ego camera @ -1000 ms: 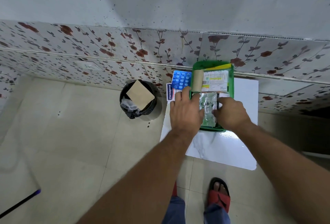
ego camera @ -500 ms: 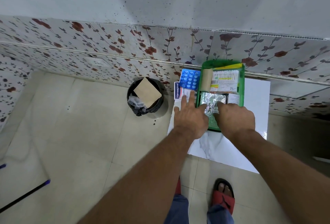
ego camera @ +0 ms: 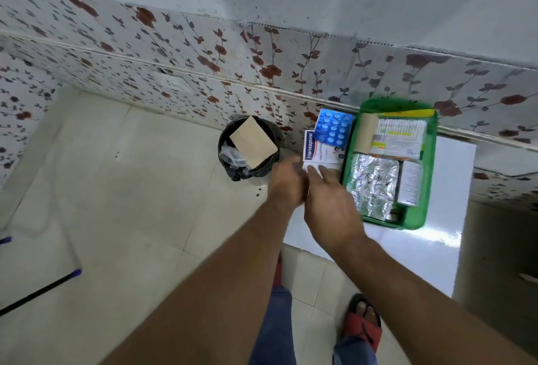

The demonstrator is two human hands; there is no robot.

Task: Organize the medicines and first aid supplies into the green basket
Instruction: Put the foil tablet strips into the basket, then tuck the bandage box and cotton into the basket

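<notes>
The green basket (ego camera: pixel 430 161) stands on a white table against the tiled wall. In it lie a beige bandage roll (ego camera: pixel 365 133), a white printed pack (ego camera: pixel 400 139), a silver foil strip (ego camera: pixel 372 184) and a small white box (ego camera: pixel 410 182). Left of the basket, on the table, a blue blister pack (ego camera: pixel 333 129) rests partly on a Hansaplast box (ego camera: pixel 318 149). My left hand (ego camera: pixel 286 184), blurred, reaches the box's near left corner. My right hand (ego camera: pixel 329 204) has its fingers spread on the box's near edge. Neither hand shows a grip.
A black bin (ego camera: pixel 233 143) with a brown cardboard piece in it stands on the floor just left of the table (ego camera: pixel 436 219). A black stick with a blue tip (ego camera: pixel 40 292) lies at far left. My feet, one in a red sandal (ego camera: pixel 364 324), are below the table's edge.
Both hands left the basket and the foil strip and moved left to the Hansaplast box. The camera view shifted left.
</notes>
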